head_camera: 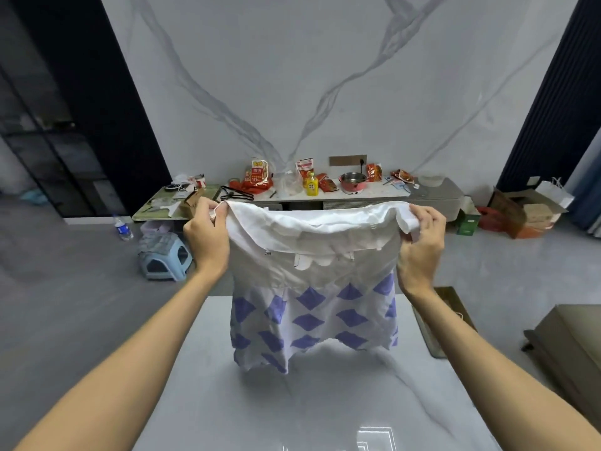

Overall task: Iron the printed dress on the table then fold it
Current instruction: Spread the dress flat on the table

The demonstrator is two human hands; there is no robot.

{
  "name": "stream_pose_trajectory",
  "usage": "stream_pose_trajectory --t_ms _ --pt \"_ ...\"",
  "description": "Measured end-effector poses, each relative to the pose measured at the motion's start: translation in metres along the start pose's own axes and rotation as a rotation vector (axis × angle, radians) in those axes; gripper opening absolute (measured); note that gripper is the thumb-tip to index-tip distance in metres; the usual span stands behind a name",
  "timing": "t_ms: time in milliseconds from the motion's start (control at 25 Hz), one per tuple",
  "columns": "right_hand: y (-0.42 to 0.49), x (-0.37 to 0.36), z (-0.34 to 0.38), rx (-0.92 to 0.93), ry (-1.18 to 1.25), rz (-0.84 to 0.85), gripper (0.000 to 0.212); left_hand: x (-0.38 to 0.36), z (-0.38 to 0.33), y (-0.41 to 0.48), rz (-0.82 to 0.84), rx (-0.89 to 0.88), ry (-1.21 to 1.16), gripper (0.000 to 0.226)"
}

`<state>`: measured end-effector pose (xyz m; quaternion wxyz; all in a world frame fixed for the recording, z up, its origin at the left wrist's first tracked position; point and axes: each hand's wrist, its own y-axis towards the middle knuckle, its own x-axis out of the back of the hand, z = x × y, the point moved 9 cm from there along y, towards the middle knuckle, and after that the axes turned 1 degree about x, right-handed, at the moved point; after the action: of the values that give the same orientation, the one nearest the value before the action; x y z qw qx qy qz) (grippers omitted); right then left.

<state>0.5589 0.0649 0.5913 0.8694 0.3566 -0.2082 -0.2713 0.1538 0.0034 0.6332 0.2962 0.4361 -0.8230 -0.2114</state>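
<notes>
Cardboard box (pixel 508 208) with cartons (pixel 541 213), right of dress (pixel 312 307)

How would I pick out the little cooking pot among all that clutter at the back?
Find the grey-veined marble wall; a long low counter runs along its foot. The pot stands right of the counter's middle, to the right of a yellow bottle. It alone is pink with a shiny metal bowl, among red food packets.

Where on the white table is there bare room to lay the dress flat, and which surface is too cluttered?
The table is bare from the dress hem to the near edge, between the two forearms. The left hand and right hand grip the dress's top corners. The far sideboard is crowded: snack bags, a pink pot, a yellow bottle.
</notes>
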Motion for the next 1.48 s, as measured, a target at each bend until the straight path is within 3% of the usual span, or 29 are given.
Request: stream_pose_trajectory --t_ms 120,280,560,720,920,1080,1200,1320,1480 --pt "-0.020 0.022 0.021 0.074 0.017 -0.035 0.048 0.032 -0.021 -0.025 -0.137 0.010 -0.105 0.024" --pt "-0.027 0.045 0.023 0.099 0.056 -0.042 0.047 0.046 -0.027 -0.030 -0.164 0.031 -0.100 0.023" --pt "-0.025 0.007 -0.037 0.029 0.012 0.083 0.049 -0.023 0.024 -0.027 -0.040 0.160 -0.046 0.021" --pt "-0.033 -0.055 -0.112 -0.016 -0.064 0.177 0.050 -0.100 0.107 -0.024 0.058 0.272 -0.009 0.025" --pt "-0.087 -0.153 -0.257 -0.171 -0.183 0.289 0.048 -0.237 0.253 -0.060 0.261 0.414 0.012 0.023" --pt "-0.184 -0.192 -0.375 -0.415 -0.293 0.377 0.044 -0.310 0.357 -0.146 0.573 0.450 0.009 0.004" --pt "-0.257 -0.189 -0.441 -0.630 -0.414 0.429 0.040 -0.324 0.407 -0.208 0.776 0.477 0.047 0.017" --pt "-0.267 -0.195 -0.469 -0.752 -0.468 0.476 0.033 -0.326 0.433 -0.218 0.776 0.508 0.090 0.021" --pt "-0.218 -0.273 -0.520 -0.758 -0.412 0.570 0.021 -0.390 0.473 -0.168 0.523 0.670 0.034 0.014"
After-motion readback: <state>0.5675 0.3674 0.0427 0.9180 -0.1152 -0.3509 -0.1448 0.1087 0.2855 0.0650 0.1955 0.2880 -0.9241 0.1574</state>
